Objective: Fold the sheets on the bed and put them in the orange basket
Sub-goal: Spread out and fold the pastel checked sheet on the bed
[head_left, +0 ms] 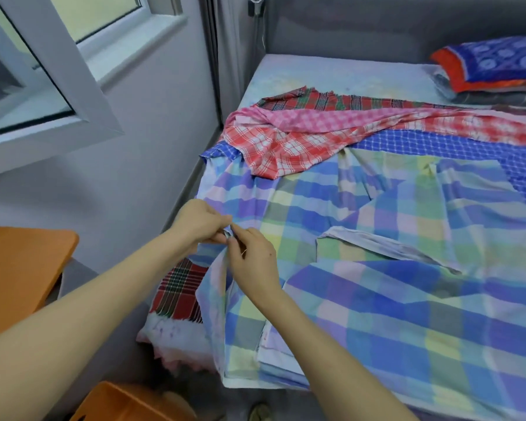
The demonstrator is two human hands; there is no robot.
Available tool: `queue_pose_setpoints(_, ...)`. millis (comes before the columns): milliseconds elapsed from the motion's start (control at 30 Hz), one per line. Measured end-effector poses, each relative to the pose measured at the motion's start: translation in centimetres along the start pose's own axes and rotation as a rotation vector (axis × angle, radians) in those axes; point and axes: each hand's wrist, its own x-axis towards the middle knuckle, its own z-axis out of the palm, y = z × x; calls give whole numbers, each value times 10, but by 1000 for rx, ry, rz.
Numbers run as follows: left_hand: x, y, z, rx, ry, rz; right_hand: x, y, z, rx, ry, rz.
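Observation:
A large pastel blue, green and yellow checked sheet (392, 268) is spread over the bed, partly doubled over itself. My left hand (199, 223) and my right hand (252, 259) meet at the bed's left edge and both pinch the same corner of this sheet. Behind it lie a red and white checked sheet (286, 147), a pink checked one (331, 120), a dark red tartan one (316, 100) and a blue dotted one (438, 144). An orange basket (116, 402) shows at the bottom left, on the floor by the bed.
An orange lid or board (19, 262) sits at the left. A tartan cloth with a white fringe (176, 296) hangs off the bed's edge. A blue and orange pillow (492, 65) lies by the grey headboard (377, 22). An open window (43, 71) juts in at the upper left.

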Motion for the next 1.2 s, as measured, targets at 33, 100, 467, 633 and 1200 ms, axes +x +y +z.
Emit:
queue_pose_setpoints(33, 4, -1, 9, 25, 7, 33, -5, 13, -6, 25, 1, 73)
queue_pose_setpoints(100, 13, 2, 29, 87, 28, 101, -19, 49, -24, -4, 36, 257)
queue_pose_setpoints(467, 40, -45, 78, 297, -118, 73, -127, 206, 12, -553, -607, 419)
queue_pose_setpoints(633, 33, -94, 88, 172, -138, -31, -151, 250, 70, -743, -720, 246)
queue_pose_setpoints(1200, 43, -137, 67, -148, -93, -117, -183, 284, 99, -515, -726, 71)
